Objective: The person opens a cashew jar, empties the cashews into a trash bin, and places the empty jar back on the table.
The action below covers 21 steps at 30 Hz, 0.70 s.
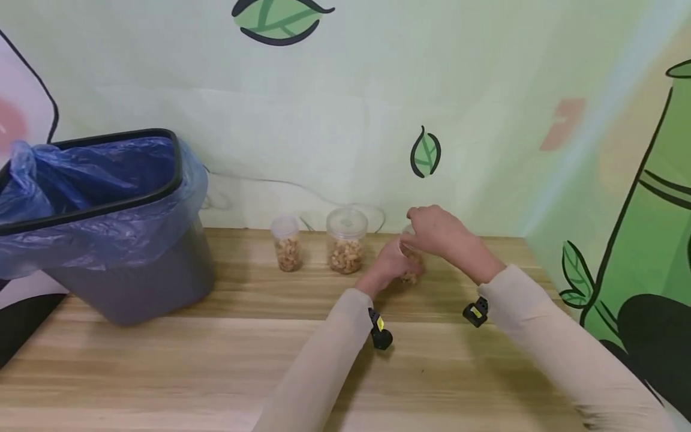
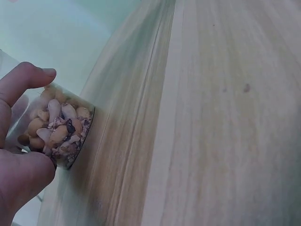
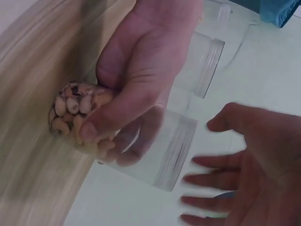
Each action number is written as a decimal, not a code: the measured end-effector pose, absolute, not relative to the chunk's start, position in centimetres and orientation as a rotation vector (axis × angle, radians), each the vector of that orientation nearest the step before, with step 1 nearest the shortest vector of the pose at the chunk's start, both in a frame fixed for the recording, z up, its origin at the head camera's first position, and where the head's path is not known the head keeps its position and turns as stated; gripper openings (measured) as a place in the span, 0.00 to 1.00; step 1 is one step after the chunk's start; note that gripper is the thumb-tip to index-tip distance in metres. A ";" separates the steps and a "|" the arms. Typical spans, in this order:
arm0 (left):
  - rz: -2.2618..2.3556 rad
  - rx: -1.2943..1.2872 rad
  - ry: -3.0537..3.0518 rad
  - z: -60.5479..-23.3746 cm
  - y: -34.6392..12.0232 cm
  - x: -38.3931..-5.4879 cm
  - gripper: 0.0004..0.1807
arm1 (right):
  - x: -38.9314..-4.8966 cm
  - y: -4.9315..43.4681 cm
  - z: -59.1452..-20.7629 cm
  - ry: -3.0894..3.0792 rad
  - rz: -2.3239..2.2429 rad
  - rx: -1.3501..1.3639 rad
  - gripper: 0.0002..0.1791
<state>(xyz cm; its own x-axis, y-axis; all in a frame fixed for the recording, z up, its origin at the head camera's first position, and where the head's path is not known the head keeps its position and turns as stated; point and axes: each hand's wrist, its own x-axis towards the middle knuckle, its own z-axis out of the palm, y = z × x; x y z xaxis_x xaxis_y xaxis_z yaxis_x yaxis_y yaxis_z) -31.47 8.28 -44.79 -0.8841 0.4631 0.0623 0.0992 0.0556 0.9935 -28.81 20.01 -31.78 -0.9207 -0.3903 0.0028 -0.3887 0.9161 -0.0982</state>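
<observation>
My left hand (image 1: 390,263) grips a clear plastic jar (image 3: 174,146) around its lower half, with the thumb and fingers on opposite sides. Pale nuts (image 2: 59,125), cashew-like in shape, and dark crumbs fill the bottom of this jar; its upper part holds only air. In the left wrist view the jar's base is right at the wooden table. Over the jar's ridged top end is my right hand (image 1: 438,231). The right wrist view shows its fingers (image 3: 216,180) spread and slightly bent, apart from the jar, with nothing in them.
Two more lidded clear jars of nuts, a narrow one (image 1: 288,249) and a wider one (image 1: 346,246), stand left of my hands near the wall. A grey bin (image 1: 146,282) with a blue liner (image 1: 108,171) is at the left. A thin cable (image 1: 270,180) runs along the wall.
</observation>
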 end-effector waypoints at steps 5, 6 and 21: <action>1.943 0.587 2.011 -44.6 8.3 -31.6 0.38 | -28.6 20.0 -31.4 3.060 -0.070 -0.375 0.19; 1.942 0.584 2.009 -44.7 8.3 -31.7 0.36 | -28.6 19.9 -31.4 3.053 -0.064 -0.345 0.19; 1.914 0.585 2.020 -45.0 8.4 -32.1 0.32 | -29.5 21.2 -30.3 2.805 -0.221 -0.725 0.26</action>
<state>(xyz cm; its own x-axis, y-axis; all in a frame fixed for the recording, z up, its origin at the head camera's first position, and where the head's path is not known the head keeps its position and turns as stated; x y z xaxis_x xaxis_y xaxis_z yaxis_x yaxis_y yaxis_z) -32.14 8.44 -44.97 -0.8730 0.4837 0.0618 0.0878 0.0313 0.9956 -29.51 21.19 -30.32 -0.8496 -0.4927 -0.1881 -0.4573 0.8659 -0.2028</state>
